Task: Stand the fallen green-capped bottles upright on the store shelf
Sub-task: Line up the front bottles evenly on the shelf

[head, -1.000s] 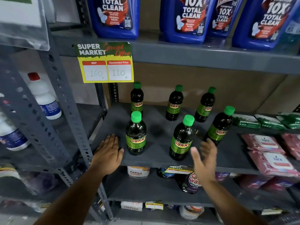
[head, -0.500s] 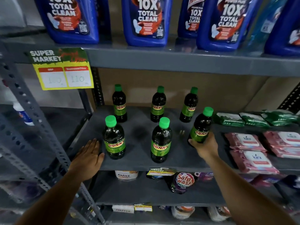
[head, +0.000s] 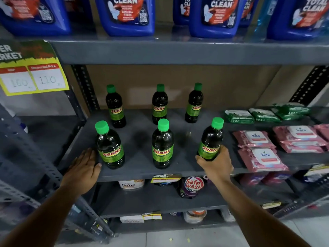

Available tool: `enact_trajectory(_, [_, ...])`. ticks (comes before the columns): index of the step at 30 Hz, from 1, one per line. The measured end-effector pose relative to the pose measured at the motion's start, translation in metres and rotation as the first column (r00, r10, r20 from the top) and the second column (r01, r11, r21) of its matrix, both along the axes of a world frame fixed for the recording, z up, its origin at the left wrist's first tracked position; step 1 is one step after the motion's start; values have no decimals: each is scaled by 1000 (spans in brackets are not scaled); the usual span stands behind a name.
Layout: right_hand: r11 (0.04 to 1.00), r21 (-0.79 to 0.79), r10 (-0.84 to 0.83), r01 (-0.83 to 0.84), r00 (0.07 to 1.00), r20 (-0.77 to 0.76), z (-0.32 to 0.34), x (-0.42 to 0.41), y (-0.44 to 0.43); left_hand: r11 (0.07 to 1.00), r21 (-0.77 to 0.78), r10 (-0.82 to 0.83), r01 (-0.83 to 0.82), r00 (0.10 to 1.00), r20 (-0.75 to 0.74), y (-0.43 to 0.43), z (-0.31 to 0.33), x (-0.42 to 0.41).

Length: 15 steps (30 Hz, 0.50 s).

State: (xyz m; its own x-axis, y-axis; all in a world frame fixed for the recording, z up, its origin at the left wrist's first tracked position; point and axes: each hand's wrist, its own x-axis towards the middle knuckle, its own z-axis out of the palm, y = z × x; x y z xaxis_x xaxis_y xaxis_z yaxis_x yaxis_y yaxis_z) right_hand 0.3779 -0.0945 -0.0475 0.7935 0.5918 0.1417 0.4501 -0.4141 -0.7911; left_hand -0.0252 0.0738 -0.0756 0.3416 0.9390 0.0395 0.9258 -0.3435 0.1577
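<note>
Several dark green-capped "SUNNY" bottles stand upright in two rows on the grey middle shelf (head: pixel 138 138). The back row holds a left bottle (head: pixel 115 107), a middle bottle (head: pixel 159 106) and a right bottle (head: pixel 194 104). In front stand a left bottle (head: pixel 109 147) and a middle bottle (head: pixel 162 145). My right hand (head: pixel 216 165) grips the base of the front right bottle (head: pixel 211 139), which leans slightly right. My left hand (head: pixel 83 170) lies flat on the shelf's front left corner, fingers spread, just beside the front left bottle.
Blue "Total Clean" jugs (head: pixel 127 15) fill the shelf above. Green packs (head: pixel 239 116) and pink "kara" wipe packs (head: pixel 261 158) lie to the right of the bottles. A yellow price sign (head: pixel 33 75) hangs at the left. Lower shelves hold a Safe Wash pouch (head: pixel 192 186).
My right hand went from open in the air to gripping the front right bottle's base. The view shifted right and came closer to the shelf. My left hand stayed flat on the corner.
</note>
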Motion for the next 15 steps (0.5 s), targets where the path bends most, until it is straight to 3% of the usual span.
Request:
enact_trajectory(3, [995, 88, -60, 56, 997, 42, -6, -8, -12, 1000, -9, -3, 3, 1000, -14, -1, 2, 2])
enact_trajectory(5, [967, 252, -66, 17, 980, 187, -14, -29, -26, 1000, -11, -5, 5, 1000, -20, -1, 3, 3])
enact_trajectory(6, [949, 303, 0, -91, 958, 288, -17, -43, -30, 1000, -7, -6, 6, 1000, -23, -1, 3, 2])
enact_trajectory(8, [883, 258, 273, -393, 875, 400, -17, -72, -27, 1000, 3, -15, 15, 999, -33, -1, 3, 1])
enact_trajectory(10, [745, 135, 571, -653, 730, 376, -8, -102, -12, 1000, 10, -23, 23, 999, -28, -1, 3, 0])
enact_trajectory(12, [616, 33, 756, -787, 602, 257, 5, -129, 10, 1000, -8, -21, 20, 1000, -22, -2, 4, 0])
enact_trajectory(15, [581, -19, 812, -814, 578, 82, 19, -160, 50, 999, -17, -32, 32, 999, -31, -3, 5, 1])
